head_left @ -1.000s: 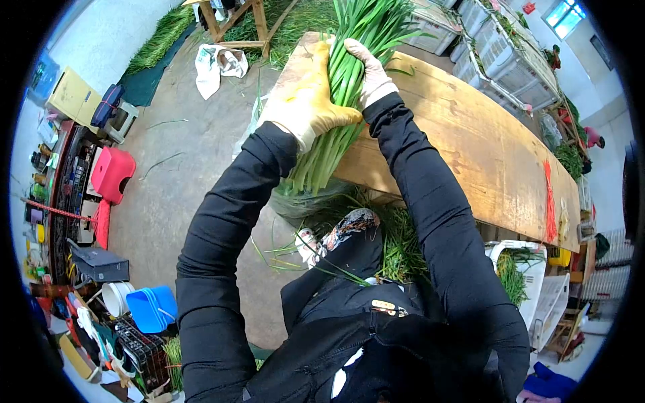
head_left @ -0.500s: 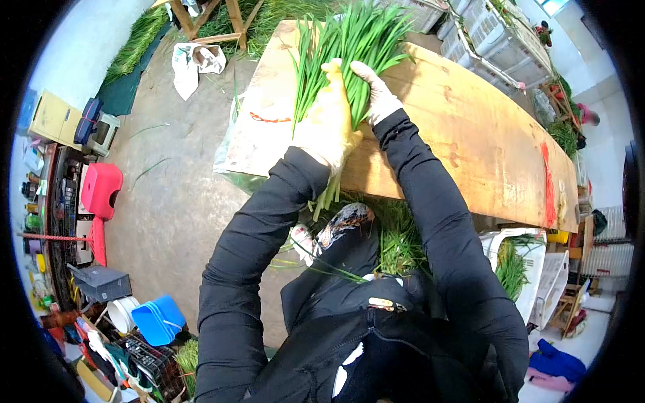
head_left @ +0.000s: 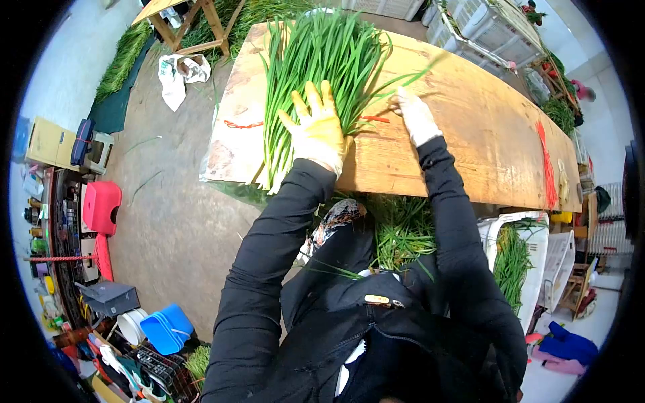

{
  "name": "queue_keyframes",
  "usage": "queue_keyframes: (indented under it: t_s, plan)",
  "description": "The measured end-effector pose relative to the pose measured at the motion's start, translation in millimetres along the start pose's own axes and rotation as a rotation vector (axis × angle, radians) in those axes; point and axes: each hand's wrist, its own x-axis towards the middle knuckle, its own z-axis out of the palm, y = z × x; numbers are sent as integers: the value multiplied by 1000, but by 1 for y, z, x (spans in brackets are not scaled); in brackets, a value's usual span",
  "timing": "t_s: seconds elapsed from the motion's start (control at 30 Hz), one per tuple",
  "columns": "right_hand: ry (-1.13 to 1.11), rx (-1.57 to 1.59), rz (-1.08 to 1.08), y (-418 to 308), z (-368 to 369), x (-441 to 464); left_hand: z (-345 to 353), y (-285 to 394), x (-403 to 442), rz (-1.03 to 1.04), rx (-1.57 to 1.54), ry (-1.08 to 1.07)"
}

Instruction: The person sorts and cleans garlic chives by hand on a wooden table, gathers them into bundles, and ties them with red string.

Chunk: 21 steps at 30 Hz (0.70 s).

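Note:
A thick bundle of garlic chives lies on the wooden table, leaf tips toward the far edge and pale stem ends toward me. My left hand, in a yellow-stained glove, rests flat on the bundle with its fingers spread. Just right of the bundle, my right hand, in a whitish glove, has its fingers pinched at some stray chive leaves that stick out sideways. A red tie passes beneath the bundle; its other end shows on the left.
The wooden table reaches to the right, with red ties hanging over its near edge. Below stands a white crate of greens. More loose greens lie by my legs. White crates are stacked behind; a red stool is on the left.
The chives have gone from between both hands down onto the table over the red tie. My left hand has opened flat on them; my right hand has moved away to the right.

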Motion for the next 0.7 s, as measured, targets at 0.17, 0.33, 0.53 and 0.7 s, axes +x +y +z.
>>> queue_keyframes:
  t_s: [0.17,0.33,0.53,0.7]
  plan:
    - [-4,-692,-479,-13,3,-37,14,-3,-1,-71,-77,180]
    - [-80,-901,-503,-19,24,-31,7,0,-1,-39,18,117]
    - [-283,-877,-464,-26,15,-43,4,-1,2,-25,-3,78]
    - [-189,-741,-460,-53,24,-97,-16,-10,8,95,-32,-149]
